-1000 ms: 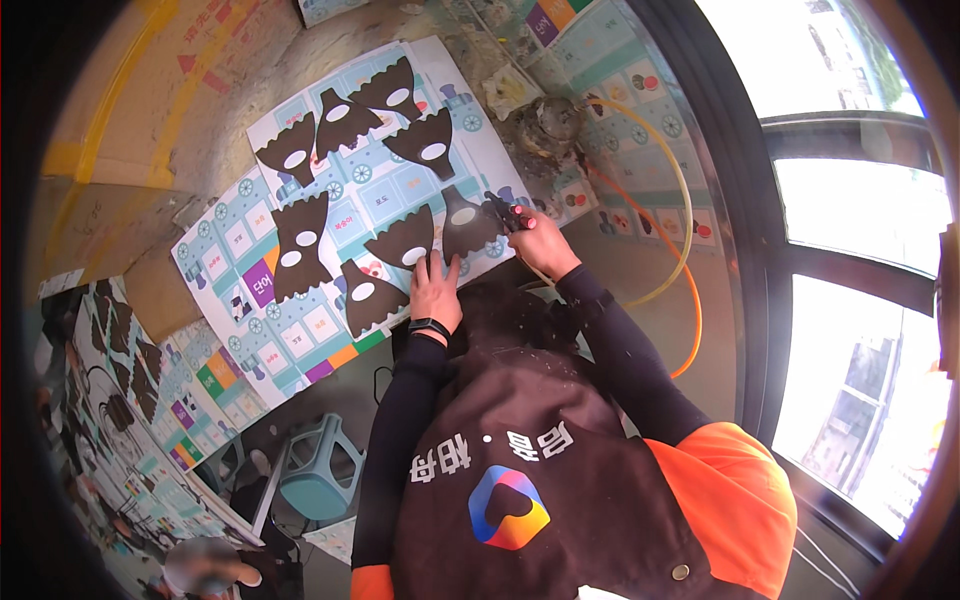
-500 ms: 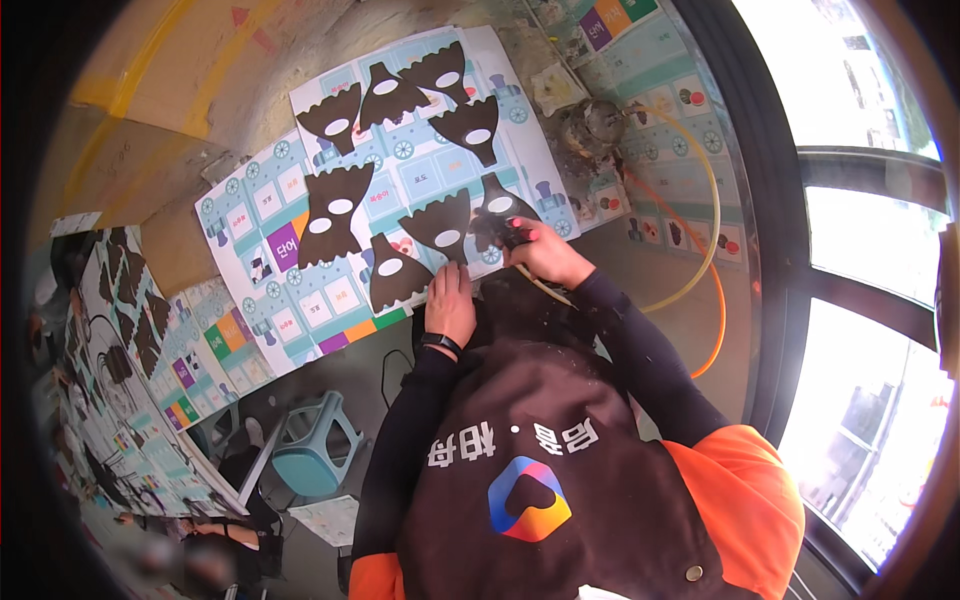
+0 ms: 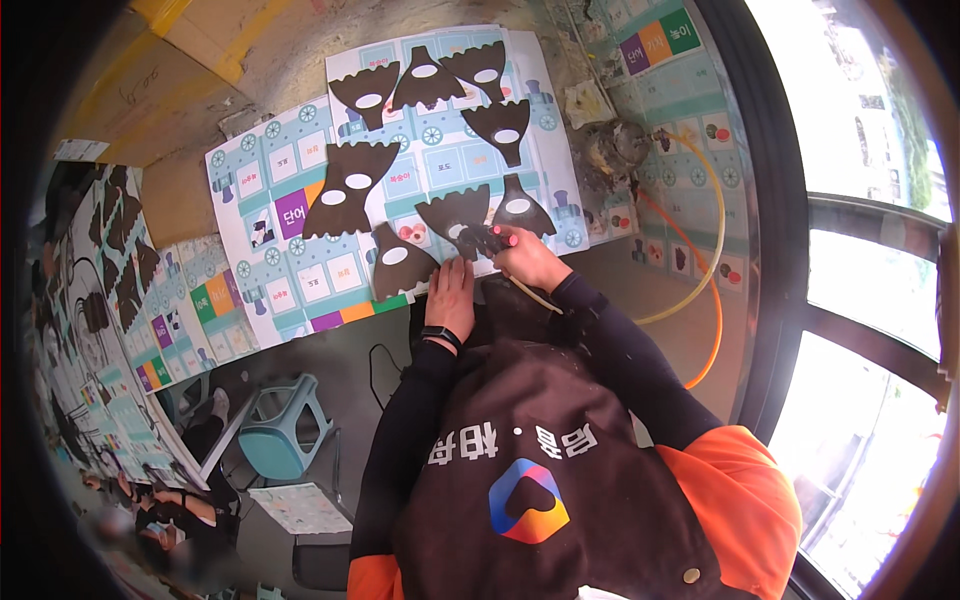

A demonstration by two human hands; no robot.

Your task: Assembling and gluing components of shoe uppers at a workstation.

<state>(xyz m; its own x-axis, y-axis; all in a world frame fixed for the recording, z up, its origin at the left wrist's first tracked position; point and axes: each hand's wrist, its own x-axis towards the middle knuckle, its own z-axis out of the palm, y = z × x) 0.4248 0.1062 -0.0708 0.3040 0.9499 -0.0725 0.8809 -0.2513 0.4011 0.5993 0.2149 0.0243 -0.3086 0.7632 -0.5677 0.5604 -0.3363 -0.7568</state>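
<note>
My right hand [image 3: 530, 258] is closed round a small dark spray gun [image 3: 487, 240] with a pinkish-red knob, and a yellowish hose trails from it. Its nose is over a dark brown, scallop-edged cut piece [image 3: 453, 211] with a pale oval in its middle. My left hand [image 3: 452, 298] lies with fingers stretched out at that piece's narrow lower end, by the near edge of the printed sheet [image 3: 362, 290]. Similar pieces flank it, one on the left [image 3: 404, 268] and one on the right [image 3: 520, 210]. A larger double-ended piece [image 3: 345, 190] lies farther left.
Several more brown pieces [image 3: 428, 80] lie at the sheet's far end. Yellow and orange hoses [image 3: 722, 225] curve on the right, near a dirty round fitting [image 3: 625, 145]. A teal stool [image 3: 285, 430] stands at lower left, with people at work beyond it.
My right hand has brought the spray gun left, from the right-hand piece to the middle one. My left hand stays at the sheet's near edge. The whole view has shifted slightly.
</note>
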